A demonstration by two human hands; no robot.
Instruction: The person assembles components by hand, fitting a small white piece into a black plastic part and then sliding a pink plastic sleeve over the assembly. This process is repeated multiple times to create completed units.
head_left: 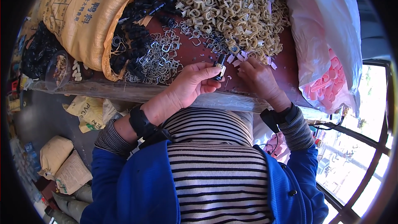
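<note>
My left hand (198, 78) is closed, thumb and fingers pinching a small black cylindrical fitting (221, 59) held upright, with a cream and metallic band (223, 71) around its lower part. To its right, my right hand (258, 76) reaches down to the table with fingers bent together. Its fingertips are beside several small pale pink pieces (237, 61); whatever they grip is hidden. Behind the hands lies a heap of beige plastic clips (236, 14). Bent silver wire clips (159, 58) are piled left of my left hand.
An orange woven sack (83, 12) spills black fittings (139, 37) at the left. On the right, a white bag (321, 12) holds pink plastic parts (329, 85). A clear tub (58, 72) sits at the left table edge. The table's front edge (124, 91) runs below my wrists.
</note>
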